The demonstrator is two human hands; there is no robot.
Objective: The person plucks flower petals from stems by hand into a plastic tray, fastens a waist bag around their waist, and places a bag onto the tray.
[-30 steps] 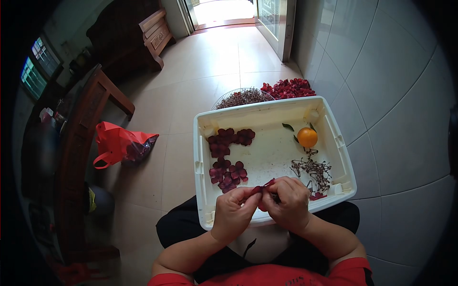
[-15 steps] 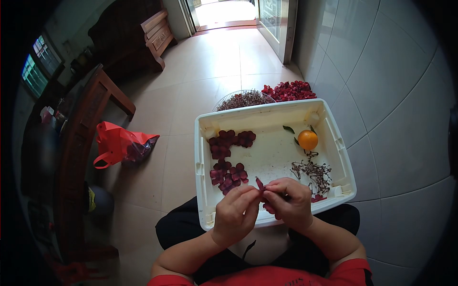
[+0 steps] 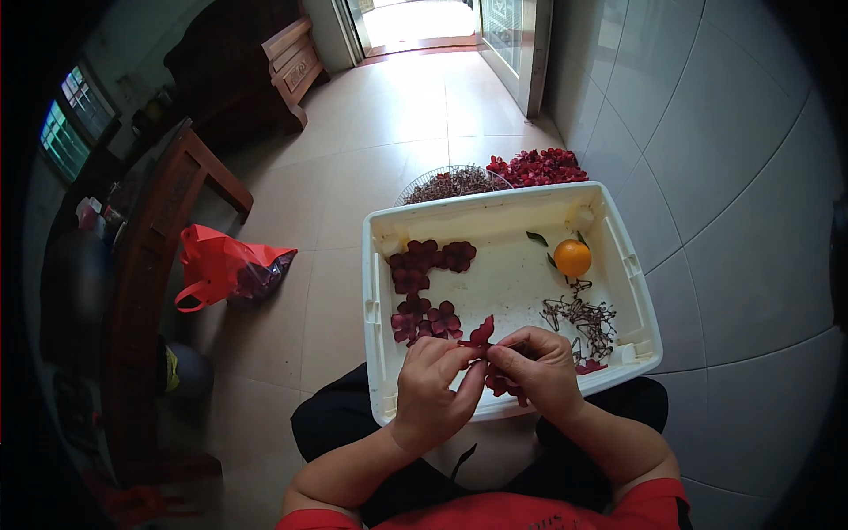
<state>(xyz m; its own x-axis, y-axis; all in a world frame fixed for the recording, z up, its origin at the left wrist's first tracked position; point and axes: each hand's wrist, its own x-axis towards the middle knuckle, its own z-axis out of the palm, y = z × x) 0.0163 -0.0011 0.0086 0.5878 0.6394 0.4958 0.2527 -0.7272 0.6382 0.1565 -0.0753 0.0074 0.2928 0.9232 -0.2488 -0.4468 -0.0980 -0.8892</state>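
Observation:
Above the near edge of a white plastic tub [image 3: 512, 406], my two hands meet at a dark red fabric-like flower [image 3: 480, 332]. My left hand [image 3: 435, 387] pinches its petals between thumb and fingers. My right hand [image 3: 541, 371] is closed on the same flower from the other side; more red petals hang below its thumb. Inside the tub, flat dark red flowers [image 3: 410, 280] lie along the left side. Thin brown stems [image 3: 587, 322] lie in a loose heap at the right, near an orange [image 3: 572, 258] with green leaves.
Beyond the tub stand a clear round basket [image 3: 452, 184] of brown stems and a pile of red flowers [image 3: 541, 167] on the tiled floor. A red bag [image 3: 225, 265] sits at left beside a wooden table [image 3: 168, 238]. Tiled wall on the right; open door [image 3: 512, 53] ahead.
The flower between my hands has opened out, its petals now spread and raised above my fingertips. Both hands stay in nearly the same place.

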